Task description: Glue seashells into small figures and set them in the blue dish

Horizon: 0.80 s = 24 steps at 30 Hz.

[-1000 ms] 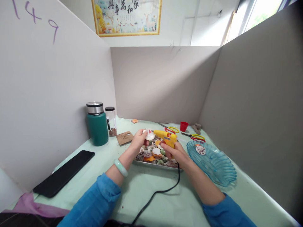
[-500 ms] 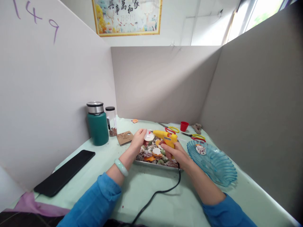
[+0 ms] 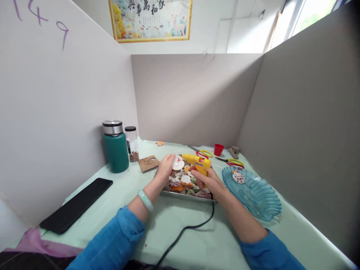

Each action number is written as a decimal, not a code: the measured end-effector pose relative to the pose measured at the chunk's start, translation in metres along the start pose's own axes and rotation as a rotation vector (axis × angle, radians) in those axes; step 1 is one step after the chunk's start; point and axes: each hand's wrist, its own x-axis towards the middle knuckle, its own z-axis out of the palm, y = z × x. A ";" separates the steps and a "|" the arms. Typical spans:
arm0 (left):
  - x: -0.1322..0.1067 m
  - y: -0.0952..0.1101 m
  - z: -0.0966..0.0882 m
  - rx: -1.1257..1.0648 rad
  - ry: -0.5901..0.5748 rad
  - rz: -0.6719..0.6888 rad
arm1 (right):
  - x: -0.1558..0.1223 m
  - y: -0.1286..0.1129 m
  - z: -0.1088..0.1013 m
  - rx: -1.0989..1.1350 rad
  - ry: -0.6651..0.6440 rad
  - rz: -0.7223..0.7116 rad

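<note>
My left hand (image 3: 164, 171) pinches a white shell (image 3: 178, 163) with a red mark and holds it up above a metal tray (image 3: 180, 195) filled with several coloured shells. My right hand (image 3: 209, 182) is wrapped round the grip of a yellow glue gun (image 3: 197, 162). The gun's nozzle points left and sits right at the shell's edge. A black cord (image 3: 189, 228) runs from the gun down toward me across the table.
A blue glass dish (image 3: 257, 197) with one shell in it stands right of the tray. Two pairs of scissors (image 3: 232, 162), a red cup (image 3: 218, 149), a green flask (image 3: 115, 147), a small jar (image 3: 131, 143), a brown card (image 3: 148, 163) and a black phone (image 3: 76, 204) lie around. Partition walls close in three sides.
My left hand has turned the shell a little and brought it closer to the gun's nozzle. My right hand and the glue gun have hardly moved.
</note>
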 end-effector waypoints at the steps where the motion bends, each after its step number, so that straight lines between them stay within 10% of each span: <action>1: 0.000 -0.001 0.000 0.009 0.016 0.000 | 0.000 0.001 0.000 -0.004 -0.001 -0.002; 24: 0.011 -0.012 -0.008 0.421 0.262 0.166 | 0.001 0.006 0.003 -0.095 -0.007 0.006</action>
